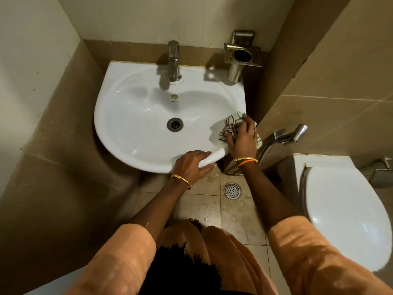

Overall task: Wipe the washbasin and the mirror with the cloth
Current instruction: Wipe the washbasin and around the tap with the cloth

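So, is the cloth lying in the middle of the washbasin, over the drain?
No. The right hand presses the cloth on the right rim of the washbasin, and the drain is uncovered.

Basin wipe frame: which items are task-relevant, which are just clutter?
In use: white ceramic washbasin; white checked cloth, pressed on the rim by the right hand; left hand on the front rim.

Idle: chrome tap; steel tumbler holder; white toilet lid; floor drain.

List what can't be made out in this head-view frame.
- Mirror: not in view, above the top edge.
- Cloth: mostly covered by the right hand.
- Washbasin near rim: partly under the left hand.
- Maker's mark below the overflow: too small to read.
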